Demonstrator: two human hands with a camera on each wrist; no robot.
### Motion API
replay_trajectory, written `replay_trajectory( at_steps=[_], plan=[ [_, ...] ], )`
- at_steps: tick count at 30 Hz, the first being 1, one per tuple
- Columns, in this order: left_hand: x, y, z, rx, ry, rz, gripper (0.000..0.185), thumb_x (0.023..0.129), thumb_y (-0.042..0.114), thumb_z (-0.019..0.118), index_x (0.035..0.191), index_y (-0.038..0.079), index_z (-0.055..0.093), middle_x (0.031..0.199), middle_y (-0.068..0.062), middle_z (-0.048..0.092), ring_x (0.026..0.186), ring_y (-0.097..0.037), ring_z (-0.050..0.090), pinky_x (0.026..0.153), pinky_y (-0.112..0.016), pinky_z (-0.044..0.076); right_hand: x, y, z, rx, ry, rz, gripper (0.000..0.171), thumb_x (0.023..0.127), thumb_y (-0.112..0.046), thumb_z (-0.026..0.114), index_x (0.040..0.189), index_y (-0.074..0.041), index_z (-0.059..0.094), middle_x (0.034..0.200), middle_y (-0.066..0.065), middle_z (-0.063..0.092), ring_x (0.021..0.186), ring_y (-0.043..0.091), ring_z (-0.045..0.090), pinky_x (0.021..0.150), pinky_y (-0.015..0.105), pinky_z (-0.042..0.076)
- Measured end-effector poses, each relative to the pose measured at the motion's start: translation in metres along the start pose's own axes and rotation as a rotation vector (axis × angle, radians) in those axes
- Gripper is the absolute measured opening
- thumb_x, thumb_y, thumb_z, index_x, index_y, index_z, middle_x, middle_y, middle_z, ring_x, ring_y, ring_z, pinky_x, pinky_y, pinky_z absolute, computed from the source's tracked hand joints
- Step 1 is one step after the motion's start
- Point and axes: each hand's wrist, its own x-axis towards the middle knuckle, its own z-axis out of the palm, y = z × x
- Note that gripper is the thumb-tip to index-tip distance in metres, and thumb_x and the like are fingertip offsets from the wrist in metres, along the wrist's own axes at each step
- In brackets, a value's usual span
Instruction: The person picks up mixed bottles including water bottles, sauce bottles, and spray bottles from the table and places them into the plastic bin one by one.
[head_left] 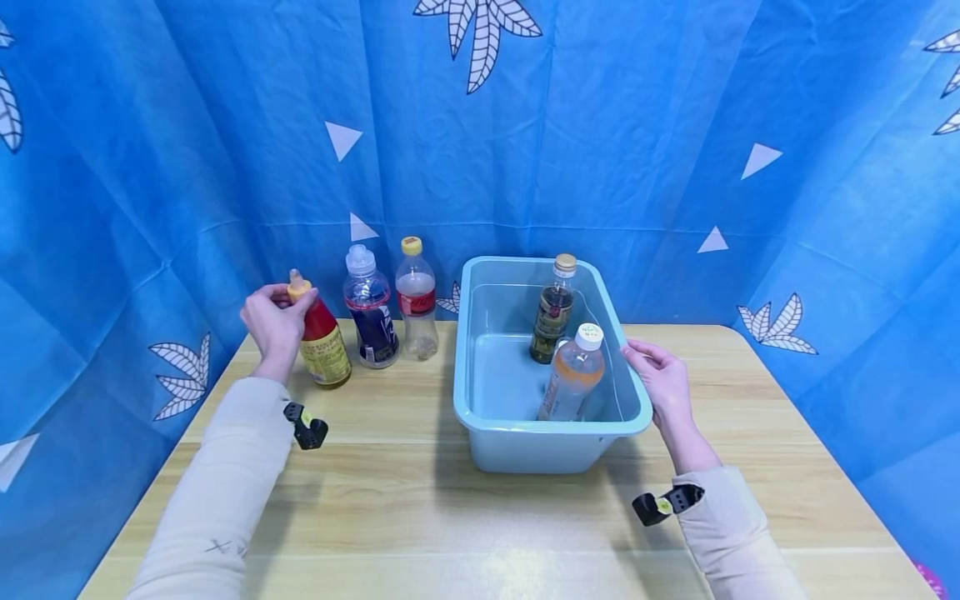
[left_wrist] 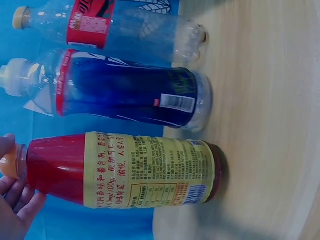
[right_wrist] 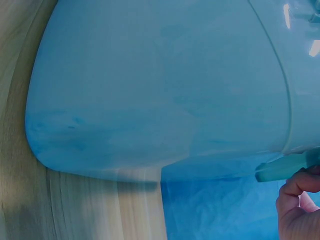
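At the left of the table, my left hand [head_left: 275, 323] pinches the orange cap of a red sauce bottle [head_left: 323, 337] with a yellow label. The bottle stands close to the table surface, slightly tilted; in the left wrist view its base [left_wrist: 218, 174] looks at or just above the wood. My right hand [head_left: 660, 379] grips the right rim of a light blue plastic basin [head_left: 498, 425]. Inside the basin are a dark-liquid bottle [head_left: 553, 317] with a tan cap and a clear bottle [head_left: 573, 379] with an orange band and white cap, both leaning.
Beside the sauce bottle stand a blue-labelled bottle [head_left: 375, 329] and a clear bottle with a red label [head_left: 417, 304] and yellow cap. A blue patterned curtain [head_left: 637, 150] hangs behind the wooden table [head_left: 375, 500].
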Motion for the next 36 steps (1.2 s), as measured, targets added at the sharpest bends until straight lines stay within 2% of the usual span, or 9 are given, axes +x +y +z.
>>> replay_trajectory(
  at_steps=[10, 17, 20, 25, 36],
  plan=[
    [-0.007, 0.012, -0.008, 0.048, 0.008, 0.071, 0.046, 0.077, 0.032, 0.067, 0.11, 0.001, 0.061, 0.102, -0.015, 0.062, 0.087, -0.022, 0.057, 0.074, -0.032, 0.049, -0.001, -0.001, 0.0, -0.002, 0.006, 0.0, 0.045, 0.082, -0.018, 0.064, 0.117, 0.008, 0.052, 0.066, -0.012, 0.061, 0.06, 0.002, 0.059, 0.056, 0.018, 0.049],
    [-0.014, 0.021, -0.015, 0.036, -0.035, 0.089, 0.046, 0.076, 0.033, 0.068, 0.112, 0.003, 0.061, 0.104, -0.014, 0.062, 0.089, -0.023, 0.058, 0.077, -0.034, 0.049, -0.002, -0.001, 0.0, -0.002, 0.002, 0.004, 0.046, 0.082, -0.018, 0.064, 0.117, 0.008, 0.051, 0.066, -0.012, 0.061, 0.061, 0.002, 0.059, 0.057, 0.017, 0.049],
    [-0.018, 0.026, -0.017, 0.052, -0.051, 0.105, 0.048, 0.076, 0.035, 0.068, 0.111, 0.004, 0.062, 0.102, -0.013, 0.062, 0.087, -0.022, 0.058, 0.074, -0.031, 0.049, -0.002, -0.001, -0.001, 0.0, 0.0, 0.006, 0.046, 0.082, -0.019, 0.064, 0.117, 0.008, 0.051, 0.066, -0.012, 0.061, 0.061, 0.002, 0.059, 0.057, 0.017, 0.049],
    [-0.025, 0.035, -0.02, 0.071, -0.077, 0.147, 0.049, 0.074, 0.039, 0.068, 0.109, 0.004, 0.063, 0.099, -0.014, 0.064, 0.085, -0.022, 0.058, 0.066, -0.025, 0.046, -0.001, -0.001, -0.001, 0.008, -0.006, 0.007, 0.046, 0.082, -0.018, 0.064, 0.118, 0.008, 0.051, 0.066, -0.012, 0.061, 0.061, 0.002, 0.059, 0.057, 0.017, 0.049],
    [-0.044, 0.057, -0.027, 0.054, -0.116, 0.277, 0.052, 0.072, 0.042, 0.069, 0.105, 0.001, 0.065, 0.095, -0.016, 0.064, 0.081, -0.023, 0.059, 0.063, -0.023, 0.044, 0.001, 0.0, -0.001, 0.007, -0.005, -0.002, 0.044, 0.082, -0.017, 0.064, 0.116, 0.008, 0.052, 0.066, -0.011, 0.061, 0.06, 0.002, 0.058, 0.056, 0.018, 0.049]
  ],
)
